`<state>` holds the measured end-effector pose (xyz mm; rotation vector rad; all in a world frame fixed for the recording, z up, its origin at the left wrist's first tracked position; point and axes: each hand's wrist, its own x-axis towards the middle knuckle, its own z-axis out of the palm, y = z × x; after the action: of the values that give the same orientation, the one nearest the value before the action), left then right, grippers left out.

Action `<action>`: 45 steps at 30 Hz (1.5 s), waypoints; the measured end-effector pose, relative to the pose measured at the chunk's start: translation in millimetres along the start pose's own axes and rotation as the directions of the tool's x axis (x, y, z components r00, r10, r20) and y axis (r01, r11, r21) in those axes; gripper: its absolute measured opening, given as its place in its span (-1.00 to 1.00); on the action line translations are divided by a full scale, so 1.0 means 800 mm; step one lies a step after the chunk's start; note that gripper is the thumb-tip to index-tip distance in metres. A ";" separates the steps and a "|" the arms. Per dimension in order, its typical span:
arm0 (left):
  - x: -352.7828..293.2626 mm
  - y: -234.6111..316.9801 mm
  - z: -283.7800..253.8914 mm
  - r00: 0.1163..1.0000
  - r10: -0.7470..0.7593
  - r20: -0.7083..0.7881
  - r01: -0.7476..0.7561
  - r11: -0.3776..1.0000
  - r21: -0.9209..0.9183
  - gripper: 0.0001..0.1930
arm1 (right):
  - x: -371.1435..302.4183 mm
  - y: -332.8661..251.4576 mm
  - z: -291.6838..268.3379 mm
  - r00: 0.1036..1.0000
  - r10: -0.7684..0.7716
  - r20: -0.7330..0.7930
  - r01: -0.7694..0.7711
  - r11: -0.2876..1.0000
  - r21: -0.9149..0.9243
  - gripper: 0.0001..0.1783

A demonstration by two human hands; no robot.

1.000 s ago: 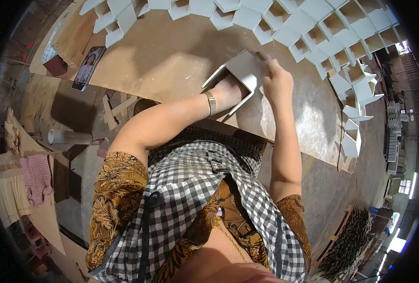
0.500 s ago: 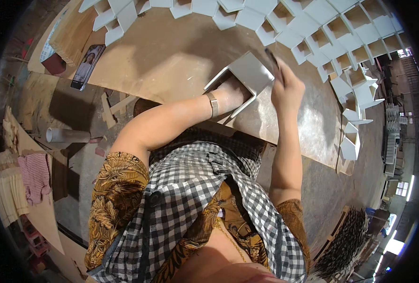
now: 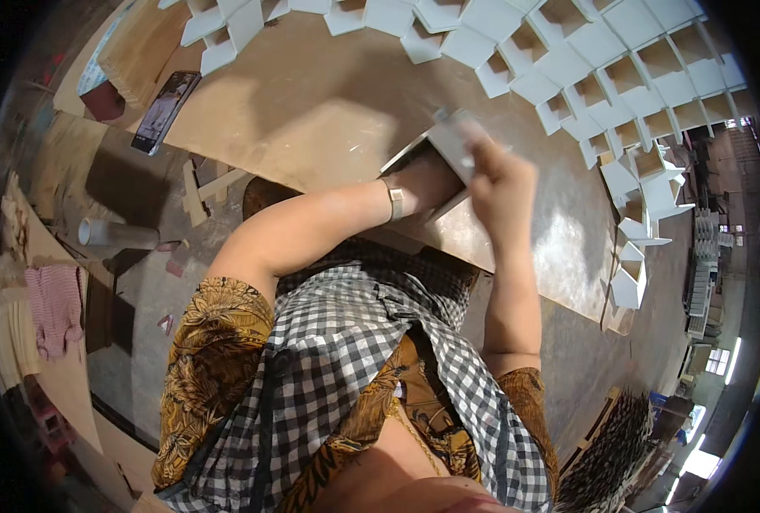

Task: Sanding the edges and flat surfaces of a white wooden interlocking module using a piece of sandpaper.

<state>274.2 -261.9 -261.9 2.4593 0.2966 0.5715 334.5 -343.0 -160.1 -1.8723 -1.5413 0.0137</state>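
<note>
A white open-ended box [image 3: 452, 154] is tilted on the brown work table, partly hidden by my hands. My left hand [image 3: 428, 181] reaches into its open side up to the wrist, and its fingers are out of sight inside. Over the box's top right, my right hand [image 3: 504, 184] is closed around a thin flat greyish tool [image 3: 457, 124]. Motion smears both the tool and the fingers, so the tool's exact kind is unclear.
Many white boxes [image 3: 589, 111] stand in rows along the table's far and right sides. A phone [image 3: 165, 113] leans at the far left by stacked wooden boards [image 3: 144, 56]. Left of the table are wood scraps [image 3: 196, 192], a white tube [image 3: 115, 233] and a pink cloth [image 3: 55, 308].
My right hand has swung left and slightly down with the tool, from beside the box to over its top. My left hand remains inside the box, a little further right.
</note>
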 end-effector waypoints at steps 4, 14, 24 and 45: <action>0.006 0.016 -0.017 0.994 -0.111 0.003 0.110 0.991 0.072 -0.66 | 0.047 0.045 0.023 0.993 0.115 -0.040 -0.121 0.942 -0.313 -0.78; 0.005 -0.027 0.062 0.967 0.182 -0.177 -0.099 0.914 0.394 -0.64 | -0.035 0.007 -0.004 0.989 -0.114 0.092 0.116 0.993 -0.011 -0.68; 0.000 0.022 0.024 0.904 -0.371 -0.211 0.082 0.636 -0.768 -0.78 | -0.026 0.045 0.021 0.997 0.058 0.040 -0.053 0.989 -0.135 -0.59; 0.005 0.019 0.063 0.809 -0.082 -0.582 -0.068 0.971 -0.230 -0.54 | -0.007 0.046 0.028 0.988 -0.038 -0.147 0.044 0.998 0.036 -0.67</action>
<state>302.2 -298.1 -288.4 1.9873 0.4488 1.2921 354.9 -338.6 -197.9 -1.7698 -1.4682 -0.1092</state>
